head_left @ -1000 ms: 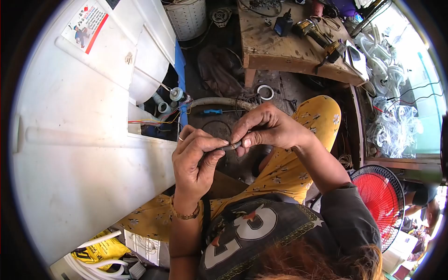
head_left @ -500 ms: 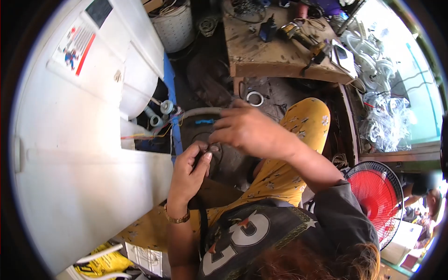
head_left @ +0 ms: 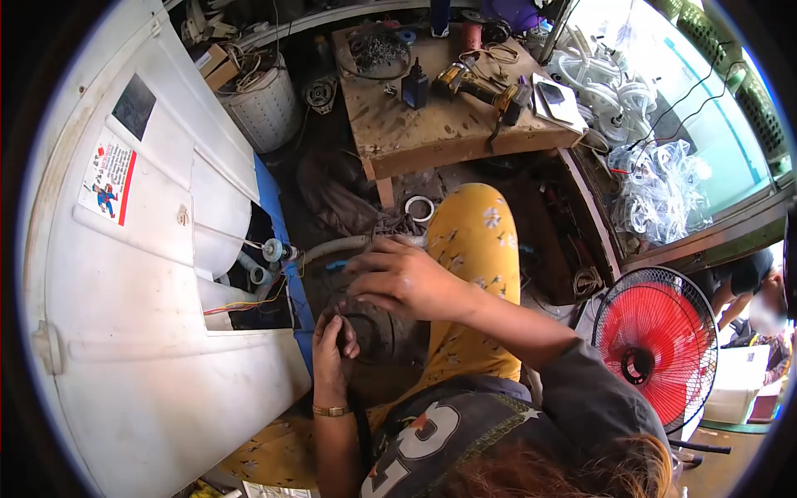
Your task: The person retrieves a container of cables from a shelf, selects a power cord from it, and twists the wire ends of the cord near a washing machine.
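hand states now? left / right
Left hand: closed around a thin dark cable.
Right hand: fingers curled, palm down; contents cannot be told.

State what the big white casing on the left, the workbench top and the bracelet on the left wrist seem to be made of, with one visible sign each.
White casing: probably moulded plastic, smooth and slightly glossy, with soft rounded ribs. Workbench: wood, bare, stained and scuffed, with thick plank edges. Bracelet: looks like gold-coloured metal, shiny; whether real gold cannot be told.
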Motion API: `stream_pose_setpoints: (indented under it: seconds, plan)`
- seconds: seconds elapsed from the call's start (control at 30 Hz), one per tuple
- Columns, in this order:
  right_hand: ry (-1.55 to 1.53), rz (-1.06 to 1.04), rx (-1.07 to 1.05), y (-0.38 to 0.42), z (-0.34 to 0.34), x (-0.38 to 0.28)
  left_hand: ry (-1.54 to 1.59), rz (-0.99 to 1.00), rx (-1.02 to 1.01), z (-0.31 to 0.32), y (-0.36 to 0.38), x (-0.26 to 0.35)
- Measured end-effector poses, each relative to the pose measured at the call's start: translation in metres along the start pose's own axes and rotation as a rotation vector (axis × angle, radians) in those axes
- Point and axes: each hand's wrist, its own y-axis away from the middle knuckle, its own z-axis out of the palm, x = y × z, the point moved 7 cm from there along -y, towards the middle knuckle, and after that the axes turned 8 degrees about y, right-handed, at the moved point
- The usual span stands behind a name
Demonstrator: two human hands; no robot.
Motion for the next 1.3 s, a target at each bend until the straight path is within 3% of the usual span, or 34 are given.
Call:
stream_pose_setpoints:
  seconds: [0.37,0.5,0.57,0.63,0.73,0.9,1.07,1.3]
  plan:
    - [-0.125,0.152,0.023,0.009,-0.025,0.030,-0.001,-0.049,-0.027,-0.027,-0.008,-0.035]
    - [-0.081,0.219,-0.033,-0.040,-0.005,0.086,-0.013,-0.085,-0.007,-0.027,-0.014,-0.043]
    - [-0.042,0.202,0.080,-0.071,0.012,0.134,0.064,-0.116,0.010,-0.031,-0.014,-0.052]
    - [-0.015,0.446,-0.047,-0.102,0.020,0.174,0.146,-0.113,-0.006,-0.035,-0.016,-0.055]
    - [0.168,0.299,-0.016,-0.137,0.038,0.194,0.282,-0.157,-0.035,-0.052,-0.026,-0.062]
    - [0.161,0.306,-0.336,-0.140,0.085,0.184,0.197,-0.166,0.048,-0.071,-0.047,-0.062]
    - [0.177,0.330,-0.264,-0.159,0.078,0.200,0.118,-0.250,0.110,-0.081,-0.055,-0.074]
    - [-0.032,0.291,-0.233,-0.157,0.063,0.163,-0.131,-0.151,0.054,-0.088,-0.061,-0.073]
